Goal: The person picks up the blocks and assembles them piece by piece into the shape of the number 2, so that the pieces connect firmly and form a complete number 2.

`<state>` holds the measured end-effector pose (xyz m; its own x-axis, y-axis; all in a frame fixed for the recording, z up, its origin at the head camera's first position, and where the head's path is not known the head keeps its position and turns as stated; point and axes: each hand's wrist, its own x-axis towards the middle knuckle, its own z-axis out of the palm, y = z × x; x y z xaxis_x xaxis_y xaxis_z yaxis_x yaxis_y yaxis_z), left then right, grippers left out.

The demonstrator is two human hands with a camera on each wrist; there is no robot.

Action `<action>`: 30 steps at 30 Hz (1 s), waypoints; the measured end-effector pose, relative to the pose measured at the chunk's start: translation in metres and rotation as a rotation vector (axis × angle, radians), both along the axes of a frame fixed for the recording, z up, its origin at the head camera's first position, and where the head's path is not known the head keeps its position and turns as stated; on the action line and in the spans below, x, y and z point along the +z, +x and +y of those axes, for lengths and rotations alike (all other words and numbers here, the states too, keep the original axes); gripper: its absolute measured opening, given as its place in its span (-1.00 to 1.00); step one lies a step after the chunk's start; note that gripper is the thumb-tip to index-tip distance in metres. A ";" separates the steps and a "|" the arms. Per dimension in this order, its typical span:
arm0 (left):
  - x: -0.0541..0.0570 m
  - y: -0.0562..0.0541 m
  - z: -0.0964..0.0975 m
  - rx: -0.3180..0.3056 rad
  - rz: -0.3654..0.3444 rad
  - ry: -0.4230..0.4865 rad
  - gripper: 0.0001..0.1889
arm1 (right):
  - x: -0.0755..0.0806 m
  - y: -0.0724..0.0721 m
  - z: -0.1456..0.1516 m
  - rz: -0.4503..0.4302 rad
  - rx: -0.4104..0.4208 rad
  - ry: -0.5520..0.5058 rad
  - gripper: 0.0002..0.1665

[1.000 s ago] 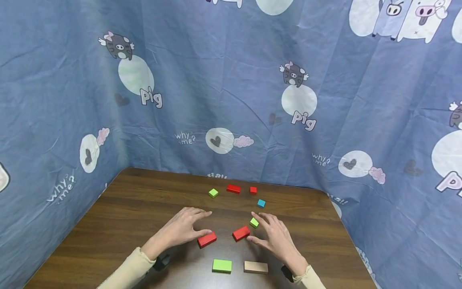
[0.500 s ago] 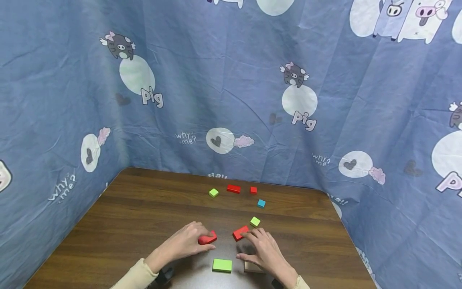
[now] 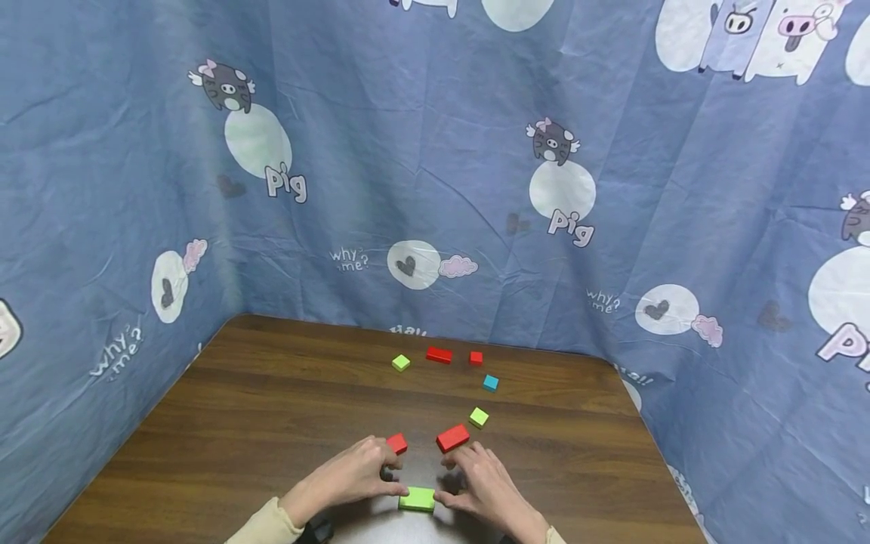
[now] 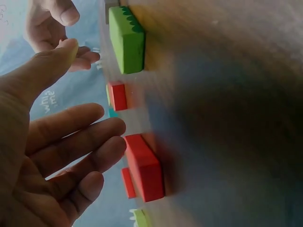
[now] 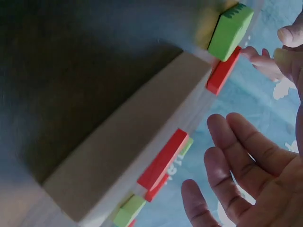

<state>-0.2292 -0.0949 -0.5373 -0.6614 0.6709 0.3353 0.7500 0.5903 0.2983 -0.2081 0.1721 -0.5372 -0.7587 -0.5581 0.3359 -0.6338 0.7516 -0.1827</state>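
Observation:
In the head view my left hand (image 3: 353,474) and right hand (image 3: 485,483) hover over the near part of the table, thumbs pointing at each other. Between them lies a bright green rectangular block (image 3: 417,502), each thumb tip overlapping one end of it. Both wrist views show relaxed, spread fingers with nothing in them, apart from the green block (image 4: 127,42). A red block (image 3: 397,444) pokes out beyond my left fingers, partly covered. Another red block (image 3: 452,438) lies just past my right fingertips. Beneath the right hand is a plain wooden block (image 5: 128,137), hidden in the head view.
Farther back on the brown table (image 3: 272,393) lie a green cube (image 3: 479,417), a blue cube (image 3: 491,382), a small red cube (image 3: 476,358), a red block (image 3: 439,355) and another green cube (image 3: 401,363). A blue pig-print curtain (image 3: 421,189) hangs behind the table.
Both hands have moved nearer the front edge and inward, from beside the two red blocks to either side of the green block. The right hand now covers the wooden block. The blocks stay put.

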 end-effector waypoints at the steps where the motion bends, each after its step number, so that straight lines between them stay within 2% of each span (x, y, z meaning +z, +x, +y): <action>1: -0.001 0.001 0.000 0.003 0.013 -0.003 -0.55 | -0.001 0.001 -0.001 -0.019 0.003 -0.001 -0.46; 5: -0.005 0.004 -0.001 0.006 0.049 0.005 -0.51 | -0.004 0.003 -0.002 -0.080 0.010 0.006 -0.41; 11: -0.009 0.006 -0.002 0.010 0.029 0.006 -0.51 | -0.007 0.005 -0.005 -0.128 0.006 0.018 -0.39; 20: -0.016 0.008 -0.002 -0.028 -0.060 0.006 -0.61 | -0.010 0.006 -0.007 -0.156 0.016 0.033 -0.49; 30: -0.016 0.009 0.002 -0.075 -0.131 0.035 -0.68 | -0.008 0.003 -0.006 -0.235 0.039 0.029 -0.64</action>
